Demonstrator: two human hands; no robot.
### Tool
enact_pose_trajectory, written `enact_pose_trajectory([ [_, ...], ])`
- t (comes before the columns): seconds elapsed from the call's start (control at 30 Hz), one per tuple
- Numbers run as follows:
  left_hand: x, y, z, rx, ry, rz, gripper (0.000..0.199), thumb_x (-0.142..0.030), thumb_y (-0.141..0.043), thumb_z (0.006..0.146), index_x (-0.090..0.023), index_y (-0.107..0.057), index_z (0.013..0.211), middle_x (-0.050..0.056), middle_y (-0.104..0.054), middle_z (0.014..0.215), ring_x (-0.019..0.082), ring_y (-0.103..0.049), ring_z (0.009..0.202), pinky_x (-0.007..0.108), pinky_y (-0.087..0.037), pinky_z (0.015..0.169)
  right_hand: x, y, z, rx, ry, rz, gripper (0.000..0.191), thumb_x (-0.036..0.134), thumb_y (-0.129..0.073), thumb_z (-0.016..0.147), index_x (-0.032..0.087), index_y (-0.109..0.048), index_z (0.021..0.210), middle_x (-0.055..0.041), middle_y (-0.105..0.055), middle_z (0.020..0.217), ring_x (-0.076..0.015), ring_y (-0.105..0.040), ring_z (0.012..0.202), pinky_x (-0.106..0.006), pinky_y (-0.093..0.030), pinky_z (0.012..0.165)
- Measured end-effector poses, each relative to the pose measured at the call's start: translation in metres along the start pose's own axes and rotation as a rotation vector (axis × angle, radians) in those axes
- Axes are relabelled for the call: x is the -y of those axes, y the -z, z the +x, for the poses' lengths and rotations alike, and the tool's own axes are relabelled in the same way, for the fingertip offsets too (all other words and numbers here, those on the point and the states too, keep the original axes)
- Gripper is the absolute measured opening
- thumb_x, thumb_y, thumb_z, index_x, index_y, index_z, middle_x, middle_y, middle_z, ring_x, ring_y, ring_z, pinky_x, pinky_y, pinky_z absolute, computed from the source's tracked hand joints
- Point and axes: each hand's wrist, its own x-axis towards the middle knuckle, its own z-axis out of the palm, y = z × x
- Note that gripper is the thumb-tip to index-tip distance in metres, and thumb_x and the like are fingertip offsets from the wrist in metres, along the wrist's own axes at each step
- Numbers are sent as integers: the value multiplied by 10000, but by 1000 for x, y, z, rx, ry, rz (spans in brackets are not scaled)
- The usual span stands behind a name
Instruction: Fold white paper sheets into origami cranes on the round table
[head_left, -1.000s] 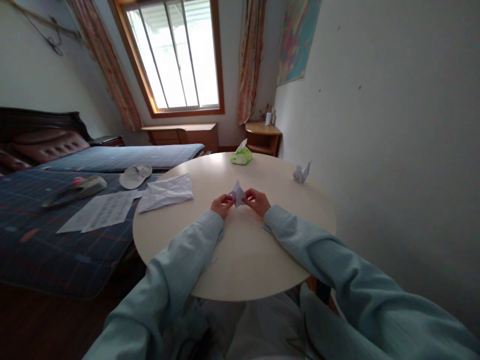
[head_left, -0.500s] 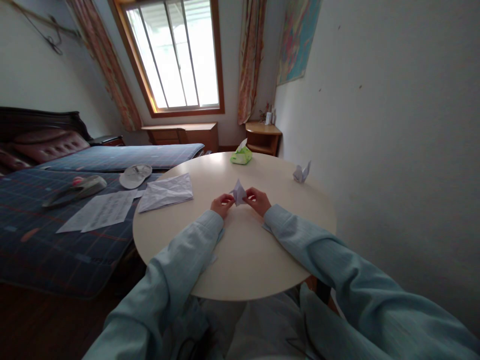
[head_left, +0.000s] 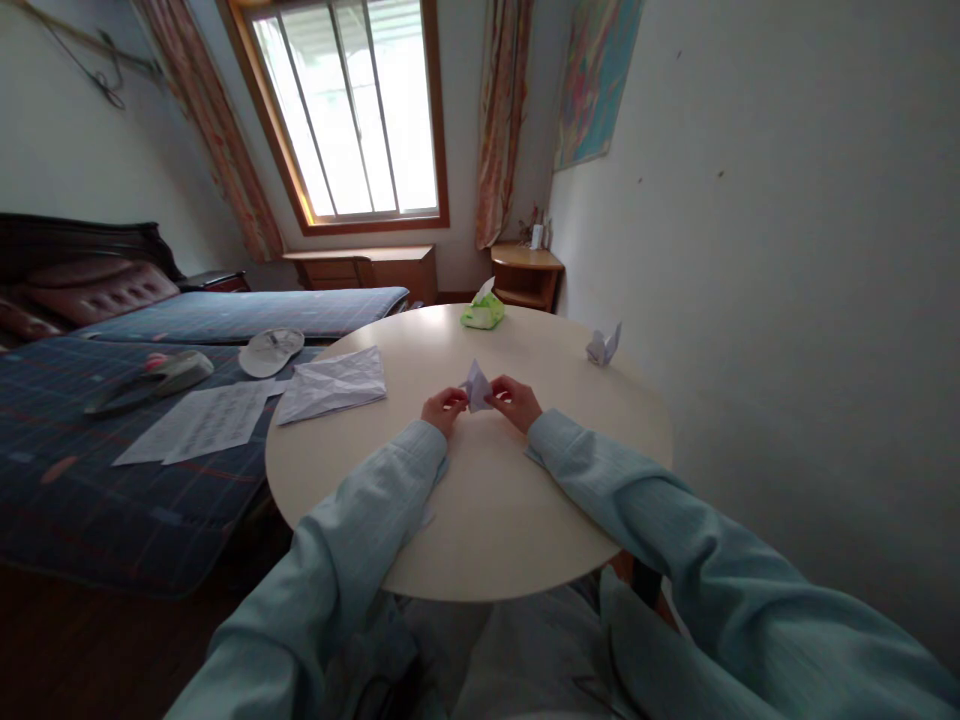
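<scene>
Over the middle of the round table (head_left: 495, 530) I hold a small piece of folded white paper (head_left: 477, 384), its pointed tip upward. My left hand (head_left: 445, 408) pinches its left side between thumb and fingers. On the opposite side, my right hand (head_left: 516, 402) grips the paper's right edge, fingers bent. Part of the fold is hidden behind my fingertips. Both forearms, in light blue sleeves, reach over the near part of the table.
A green tissue pack (head_left: 483, 309) lies at the table's far edge. Another folded paper shape (head_left: 603, 345) stands at the right, near the wall. Creased paper sheets (head_left: 334, 383) rest at the left edge. The bed beside holds printed sheets (head_left: 214, 420) and a white cap (head_left: 271, 352).
The folded paper's tip has tilted very slightly left and down. Both hands keep nearly the same place and grip.
</scene>
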Motion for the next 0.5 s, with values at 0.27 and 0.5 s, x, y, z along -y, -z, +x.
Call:
enact_pose_trajectory([
  [0.27,-2,1,-2,-8,-24,20,71,-162,-504,600,-170,-547,656,-28,-575,617,78,-527,563,182,-415,519,3,1,-1,1,-5,6,87,231,-523,606,165,-509,662,9,-574,628,-89,-527,573,-221,-441,535],
  [0.5,-3,0,-2,-32,-11,9,71,-194,-519,599,-167,-546,658,-17,-571,614,81,-523,557,176,-409,492,2,1,0,-8,-15,-3,91,230,-525,606,163,-505,664,3,-574,630,-91,-529,579,-219,-438,532],
])
